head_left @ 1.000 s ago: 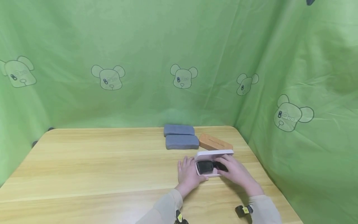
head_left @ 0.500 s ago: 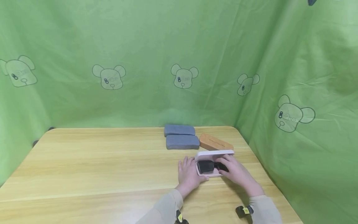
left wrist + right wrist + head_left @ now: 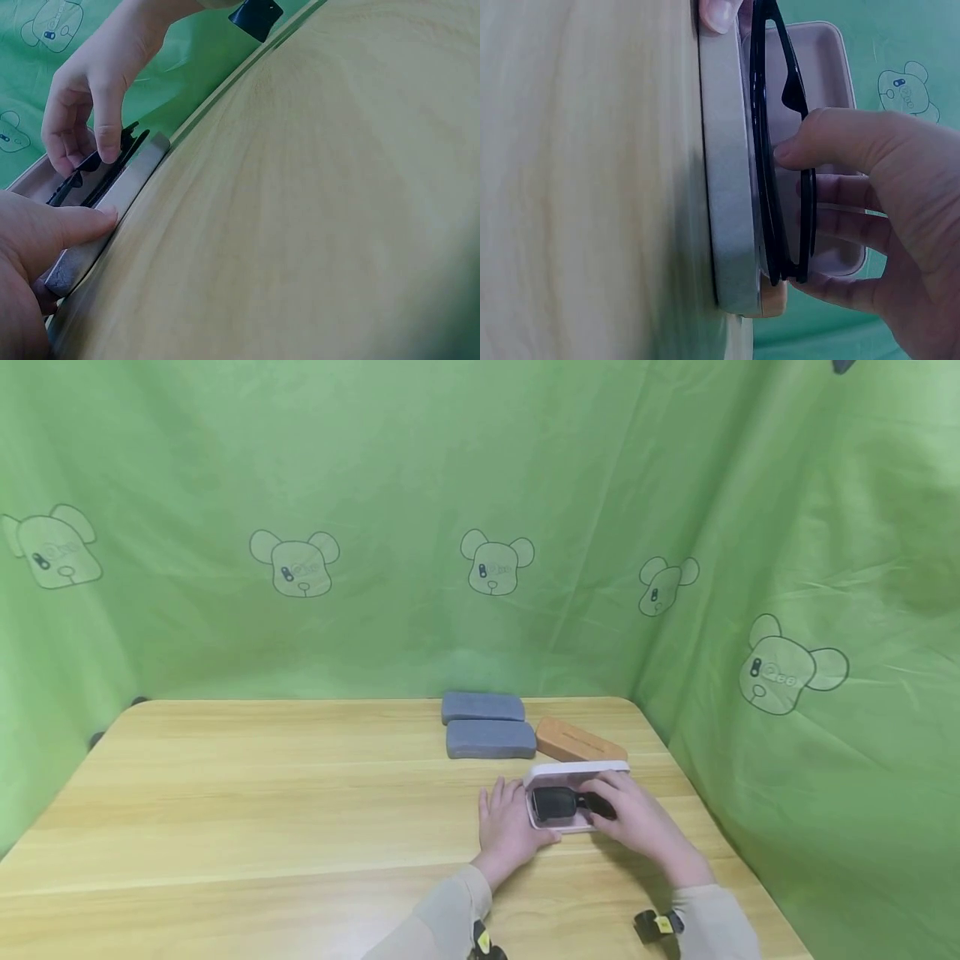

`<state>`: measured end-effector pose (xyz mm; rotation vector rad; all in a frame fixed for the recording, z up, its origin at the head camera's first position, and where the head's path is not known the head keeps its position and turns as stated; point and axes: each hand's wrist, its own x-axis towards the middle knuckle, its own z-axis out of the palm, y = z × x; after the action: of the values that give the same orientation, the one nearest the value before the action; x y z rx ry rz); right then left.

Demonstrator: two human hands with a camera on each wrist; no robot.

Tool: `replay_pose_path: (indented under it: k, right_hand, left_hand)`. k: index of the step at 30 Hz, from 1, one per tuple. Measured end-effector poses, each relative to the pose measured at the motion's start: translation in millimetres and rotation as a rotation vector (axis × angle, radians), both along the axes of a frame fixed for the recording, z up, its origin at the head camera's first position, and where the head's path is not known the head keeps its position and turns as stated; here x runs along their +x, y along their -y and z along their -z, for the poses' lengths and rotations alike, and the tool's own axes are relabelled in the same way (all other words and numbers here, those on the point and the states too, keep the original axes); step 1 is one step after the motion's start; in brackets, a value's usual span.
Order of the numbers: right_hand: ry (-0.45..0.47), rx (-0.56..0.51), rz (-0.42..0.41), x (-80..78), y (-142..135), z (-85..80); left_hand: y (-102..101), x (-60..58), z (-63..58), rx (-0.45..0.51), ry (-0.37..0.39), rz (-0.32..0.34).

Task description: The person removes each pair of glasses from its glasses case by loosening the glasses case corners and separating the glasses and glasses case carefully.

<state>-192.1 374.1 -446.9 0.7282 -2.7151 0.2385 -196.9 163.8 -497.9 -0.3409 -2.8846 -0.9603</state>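
An opened pale glasses case [image 3: 577, 767] stands on the table, its lid raised at the back. My left hand [image 3: 508, 827] holds its left end, the thumb along the front wall and the other fingers at the end and behind. Black sunglasses [image 3: 553, 803] are inside the case, a dark lens showing at the left. My right hand [image 3: 633, 818] pinches them at their right part. In the right wrist view, the thumb lies on the near side of the black frame [image 3: 763, 150] and the fingers on the far side. The right hand covers part of the case's right end.
Two blue-grey cases [image 3: 491, 739] lie one behind the other at the table's back. An orange case [image 3: 579, 741] lies slanted just behind the opened lid. Green curtains [image 3: 390, 635] hang close around the back and sides of the wooden table [image 3: 262, 810].
The sunglasses have risen very slightly within the case, still pinched by my right hand. My left hand stays at the case's left end.
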Motion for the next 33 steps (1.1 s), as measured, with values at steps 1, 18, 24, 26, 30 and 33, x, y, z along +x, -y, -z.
replay_pose_path:
  k: [1, 18, 24, 26, 30, 33]
  right_hand:
    - [-0.006, 0.0, -0.005, 0.2, 0, -0.6]
    - [-0.08, -0.007, -0.003, 5.3, -3, -13.7]
    - [-0.095, -0.012, -0.004, 10.0, -7, -18.8]
    - [-0.092, -0.012, 0.002, 12.1, -8, -19.9]
    - [-0.078, -0.013, 0.007, 17.3, -8, -22.1]
    - [-0.037, -0.028, 0.001, 22.3, -8, -24.2]
  left_hand:
    - [0, 0.2, -0.2, 0.0, 0.001, 0.0]
    - [0, 1.0, -1.8, -0.009, -0.026, -0.016]
    - [0, 0.4, -2.6, 0.012, -0.022, -0.017]
    - [0, -0.6, -3.2, 0.029, -0.014, -0.011]
    - [4, -2.9, -4.9, 0.06, 0.0, 0.021]
    - [10, -5.3, -6.1, 0.041, 0.008, 0.064]
